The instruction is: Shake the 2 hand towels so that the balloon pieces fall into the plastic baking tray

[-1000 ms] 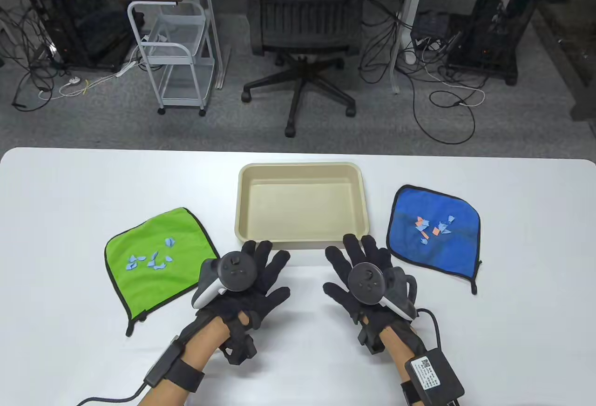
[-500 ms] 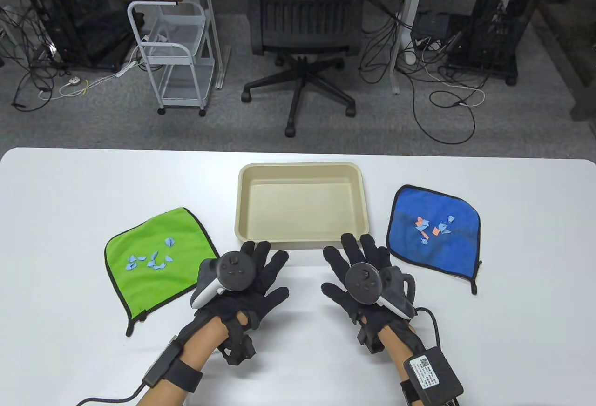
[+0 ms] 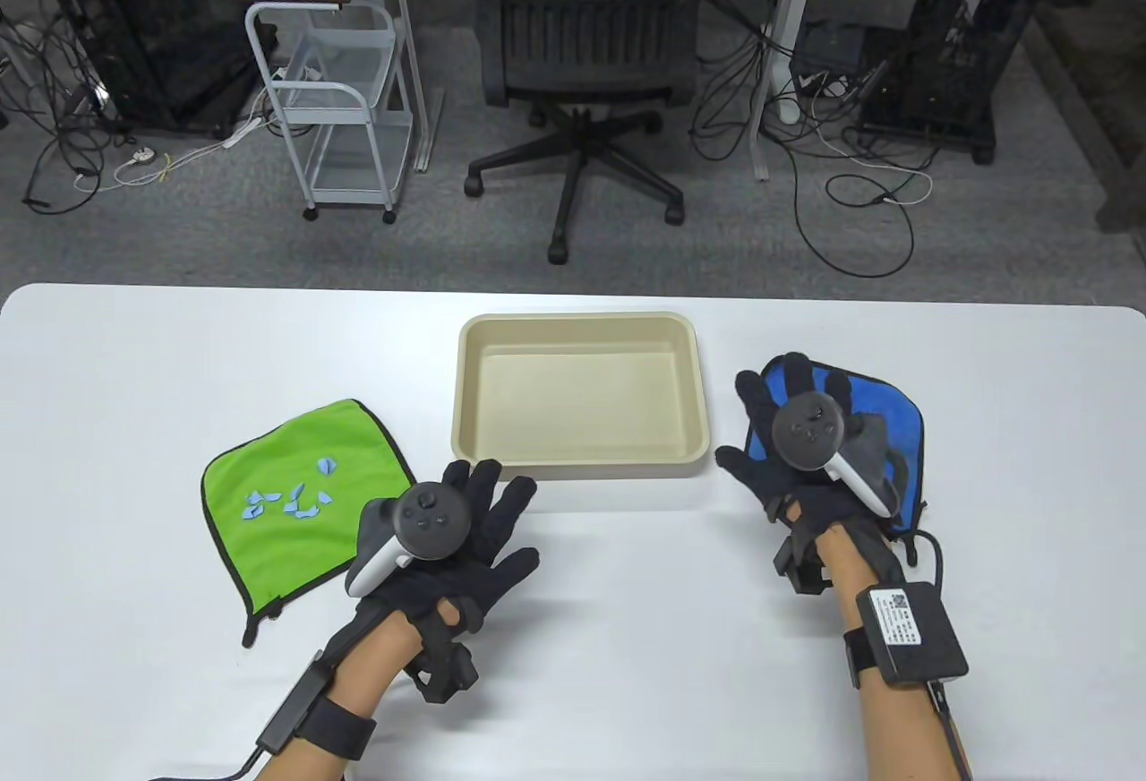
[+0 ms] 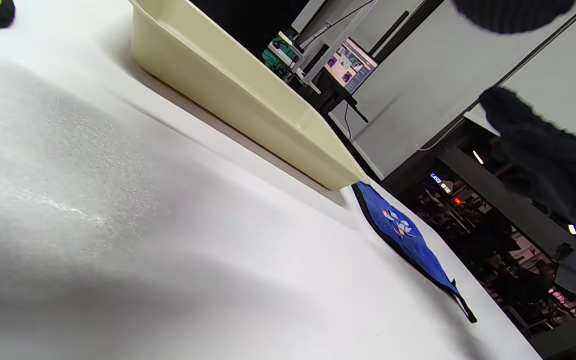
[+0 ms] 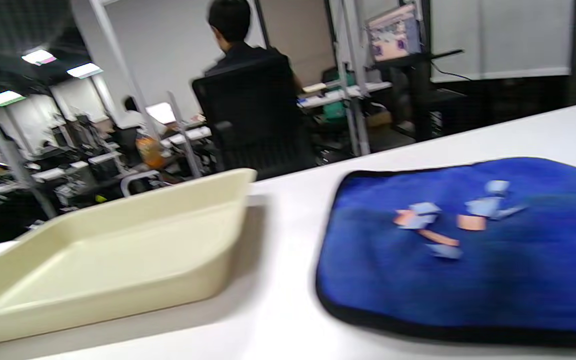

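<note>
Right hand over the blue towel

Your right hand (image 3: 810,450), fingers spread and holding nothing, hovers above the blue towel (image 5: 468,240), just right of the tray (image 3: 577,467). Your left hand (image 3: 448,530), also spread wide, is beside the green towel (image 3: 269,548)

A cream baking tray (image 3: 578,326) sits on a white table (image 3: 134,369) between a lime-green towel (image 3: 269,450), left, and a royal-blue towel (image 5: 518,270), right, both edged in black. Pale-blue balloon pieces (image 3: 291,502) dot the green; blue and orange pieces (image 5: 448,220) dot the blue.
</note>
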The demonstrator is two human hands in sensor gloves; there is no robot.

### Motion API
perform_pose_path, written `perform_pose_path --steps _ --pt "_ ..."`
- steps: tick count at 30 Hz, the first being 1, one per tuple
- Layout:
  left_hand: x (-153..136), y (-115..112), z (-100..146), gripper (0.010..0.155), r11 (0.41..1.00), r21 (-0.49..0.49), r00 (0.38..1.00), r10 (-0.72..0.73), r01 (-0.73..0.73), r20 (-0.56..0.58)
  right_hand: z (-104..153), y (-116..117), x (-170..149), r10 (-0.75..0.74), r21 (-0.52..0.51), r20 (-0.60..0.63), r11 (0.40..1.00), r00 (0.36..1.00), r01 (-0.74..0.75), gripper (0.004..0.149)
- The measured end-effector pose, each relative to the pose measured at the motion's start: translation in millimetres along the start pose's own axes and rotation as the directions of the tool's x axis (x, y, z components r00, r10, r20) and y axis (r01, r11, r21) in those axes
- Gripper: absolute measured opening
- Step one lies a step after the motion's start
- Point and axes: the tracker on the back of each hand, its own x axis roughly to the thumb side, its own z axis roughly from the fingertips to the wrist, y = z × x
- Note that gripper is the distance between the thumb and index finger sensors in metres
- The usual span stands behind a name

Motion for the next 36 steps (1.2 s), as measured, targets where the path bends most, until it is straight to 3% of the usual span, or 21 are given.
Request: perform_pose_path --steps 6,17,27,36 --pt "-2.9 1.9 1.6 0.078 1.0 0.008 1.0 -0.004 0.004 -0.012 -47.8 16.1 -48.6 0.094 0.129 -0.153 0.989 0.984 -0.075 0.088" --pt "-4.9 2.5 2.9 0.078 1.0 0.012 1.0 -0.014 0.014 -0.02 -108.1 62.1 -83.8 0.12 0.27 -0.297 0.962 0.947 -0.037 0.086" --pt "-10.8 1.2 5.0 0.078 1.0 0.006 0.999 -0.022 0.022 -0.04 -120.3 91.5 -90.4 0.135 0.322 -0.332 0.946 0.933 -0.023 0.081" --pt "-12.6 4.7 8.3 0.078 1.0 0.024 0.999 -0.008 0.009 -0.045 -105.6 96.5 -80.4 0.241 0.379 -0.251 0.916 0.938 -0.134 0.083"
